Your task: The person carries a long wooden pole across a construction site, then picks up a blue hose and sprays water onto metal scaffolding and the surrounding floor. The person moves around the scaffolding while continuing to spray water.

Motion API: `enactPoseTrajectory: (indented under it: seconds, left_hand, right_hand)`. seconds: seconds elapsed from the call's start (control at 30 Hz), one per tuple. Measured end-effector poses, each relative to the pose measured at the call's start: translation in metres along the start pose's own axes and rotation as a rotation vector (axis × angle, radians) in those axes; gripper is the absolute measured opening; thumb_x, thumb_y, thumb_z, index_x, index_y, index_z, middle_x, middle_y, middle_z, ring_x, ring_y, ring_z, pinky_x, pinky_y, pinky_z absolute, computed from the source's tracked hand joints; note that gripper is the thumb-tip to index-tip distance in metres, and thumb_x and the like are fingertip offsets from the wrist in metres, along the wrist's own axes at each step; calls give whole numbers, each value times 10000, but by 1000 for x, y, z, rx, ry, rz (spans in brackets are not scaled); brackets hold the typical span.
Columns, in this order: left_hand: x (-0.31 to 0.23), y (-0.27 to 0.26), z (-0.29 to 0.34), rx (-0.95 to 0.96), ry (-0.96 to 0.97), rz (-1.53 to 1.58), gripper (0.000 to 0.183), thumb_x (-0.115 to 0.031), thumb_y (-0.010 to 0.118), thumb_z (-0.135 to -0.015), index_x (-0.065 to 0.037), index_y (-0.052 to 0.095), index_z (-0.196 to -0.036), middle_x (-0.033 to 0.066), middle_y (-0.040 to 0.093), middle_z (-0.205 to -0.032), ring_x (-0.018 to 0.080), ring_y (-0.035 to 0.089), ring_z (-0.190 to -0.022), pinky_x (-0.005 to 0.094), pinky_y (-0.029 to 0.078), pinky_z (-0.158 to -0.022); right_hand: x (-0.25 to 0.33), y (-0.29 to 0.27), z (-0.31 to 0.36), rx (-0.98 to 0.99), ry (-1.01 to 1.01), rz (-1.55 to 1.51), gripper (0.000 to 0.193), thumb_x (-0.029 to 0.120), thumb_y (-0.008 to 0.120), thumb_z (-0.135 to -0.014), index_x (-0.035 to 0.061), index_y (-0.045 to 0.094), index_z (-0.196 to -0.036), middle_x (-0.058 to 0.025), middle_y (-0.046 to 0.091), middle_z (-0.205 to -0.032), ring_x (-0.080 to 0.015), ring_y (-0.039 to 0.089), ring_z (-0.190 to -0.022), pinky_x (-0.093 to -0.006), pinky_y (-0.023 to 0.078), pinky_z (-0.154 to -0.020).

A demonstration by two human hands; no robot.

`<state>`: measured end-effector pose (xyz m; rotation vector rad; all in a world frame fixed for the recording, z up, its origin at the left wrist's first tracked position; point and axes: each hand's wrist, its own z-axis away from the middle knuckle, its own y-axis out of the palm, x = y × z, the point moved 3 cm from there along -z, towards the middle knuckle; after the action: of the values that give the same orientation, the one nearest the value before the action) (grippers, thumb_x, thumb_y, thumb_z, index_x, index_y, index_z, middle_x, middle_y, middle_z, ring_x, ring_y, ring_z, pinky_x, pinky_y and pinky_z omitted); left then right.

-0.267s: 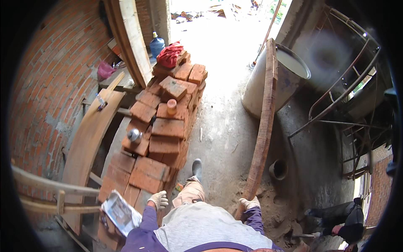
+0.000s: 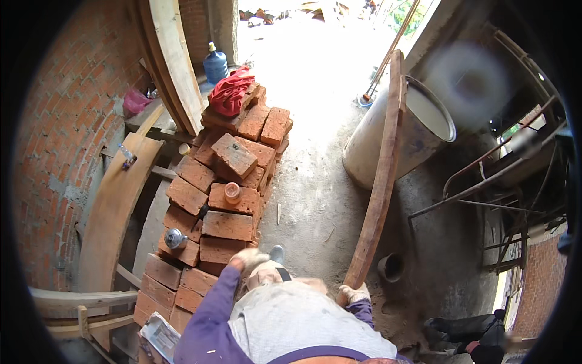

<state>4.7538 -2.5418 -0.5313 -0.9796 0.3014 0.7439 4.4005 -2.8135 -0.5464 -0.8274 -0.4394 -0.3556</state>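
Note:
My right hand (image 2: 354,295), in a pale work glove, is closed around the near end of a long wooden beam (image 2: 377,206). The beam slants away from me, its far end up beside a large pale drum (image 2: 370,145). In front of my body, my gloved left hand (image 2: 250,261) is slightly blurred; its fingers look stretched out and nothing shows in them. It is beside the near right edge of a stack of red bricks (image 2: 227,224). On the bricks lie a red cloth (image 2: 231,92), a small orange-brown jar (image 2: 233,193) and a silvery round object (image 2: 175,238).
A blue water jug (image 2: 215,65) stands past the stack. A wide plank (image 2: 115,206) leans along the brick wall at left. Metal scaffold tubing (image 2: 479,185) is at right, with an open pipe piece (image 2: 390,267) on the floor. Another person (image 2: 473,330) is at lower right.
My left hand has swung forward and to the right, across my front. My right hand keeps its hold on the beam, slightly further left. The whole view has shifted.

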Motion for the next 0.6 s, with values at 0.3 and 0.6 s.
enactPoseTrajectory:
  seconds: [0.3,0.6]
  left_hand:
    - [0,-330,-249,-423,-69,362,497,-472,531,-857,-18,626,-1035,192,647,-987,313,613,-949,372,461,-817]
    - [129,-428,-410,-312,-332,645,417,-411,561,-871,-6,660,-880,61,633,-710,151,582,-640,298,454,-600]
  right_hand:
    - [201,-21,-155,11,-33,-152,570,195,829,-631,24,561,-1104,-116,658,-978,-248,637,-883,-355,511,-758]
    - [400,-67,-380,-2,23,-47,627,272,829,-588,36,570,-1108,-130,653,-1022,-253,635,-933,-354,504,-813]
